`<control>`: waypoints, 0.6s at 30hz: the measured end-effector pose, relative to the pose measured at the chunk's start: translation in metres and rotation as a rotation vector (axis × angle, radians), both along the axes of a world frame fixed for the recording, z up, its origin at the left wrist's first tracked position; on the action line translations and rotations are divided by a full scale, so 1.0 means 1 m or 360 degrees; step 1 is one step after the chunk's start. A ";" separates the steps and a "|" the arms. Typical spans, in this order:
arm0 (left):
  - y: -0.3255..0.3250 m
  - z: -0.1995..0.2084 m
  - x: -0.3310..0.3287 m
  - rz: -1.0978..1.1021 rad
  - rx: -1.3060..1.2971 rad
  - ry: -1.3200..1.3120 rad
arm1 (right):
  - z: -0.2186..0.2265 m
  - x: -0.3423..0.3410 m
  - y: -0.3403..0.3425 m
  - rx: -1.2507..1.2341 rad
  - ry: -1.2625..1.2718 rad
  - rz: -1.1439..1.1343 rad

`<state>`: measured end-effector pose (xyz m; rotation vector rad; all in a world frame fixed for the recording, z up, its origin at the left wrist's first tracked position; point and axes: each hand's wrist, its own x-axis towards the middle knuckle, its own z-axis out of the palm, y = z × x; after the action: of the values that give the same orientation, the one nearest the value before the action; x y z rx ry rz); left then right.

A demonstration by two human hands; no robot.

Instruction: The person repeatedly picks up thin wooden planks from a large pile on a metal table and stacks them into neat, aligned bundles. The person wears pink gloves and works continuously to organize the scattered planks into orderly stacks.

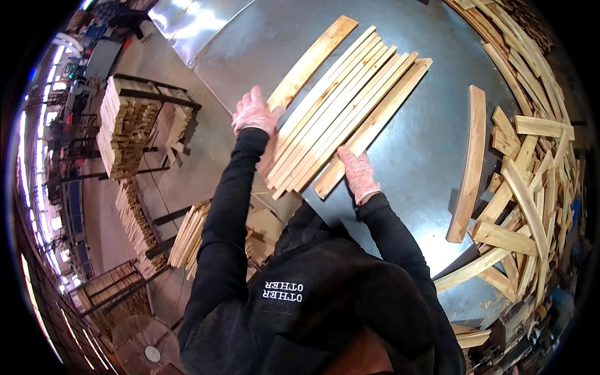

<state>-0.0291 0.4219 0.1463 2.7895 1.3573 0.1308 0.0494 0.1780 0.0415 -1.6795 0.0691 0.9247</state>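
Observation:
Several narrow wooden slats (337, 103) lie side by side on a metal tabletop (400, 181), slanting up and to the right. A wider wooden slat (312, 62) rests apart on their left. My left hand (255, 114), in a pinkish glove, is at the near end of that wider slat with its fingers stretched out. At the right side of the row, another wooden slat (381, 125) lies turned flatter than its neighbours. Gloved likewise, my right hand (359, 175) grips this slat's edge near its close end; part of its fingers is hidden.
A single curved wooden piece (470, 165) lies to the right on the tabletop. Beyond it, a jumbled heap of wooden pieces (531, 206) runs along the right side. On the left, racks hold stacked wood (128, 125), and a round fan-like thing (147, 350) stands at lower left.

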 end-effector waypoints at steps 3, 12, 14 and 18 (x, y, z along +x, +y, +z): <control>0.039 -0.021 -0.011 -0.0075 -0.0579 0.0571 | 0.036 0.000 -0.010 0.0080 -0.0157 0.0119; 0.160 -0.068 -0.018 -0.0374 -0.1721 -0.0486 | 0.180 0.168 -0.002 -0.0731 -0.2304 0.0510; 0.197 -0.058 -0.006 -0.0347 -0.2062 -0.0391 | 0.188 0.223 0.030 -0.0660 -0.2703 0.0558; 0.279 -0.071 -0.005 -0.0427 -0.2021 -0.0300 | 0.191 0.267 0.162 -0.0340 -0.3416 0.1402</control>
<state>-0.0336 0.7005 0.0750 1.7516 0.6004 -0.3452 0.3165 0.3401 0.2327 -2.0521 -2.0962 -0.7714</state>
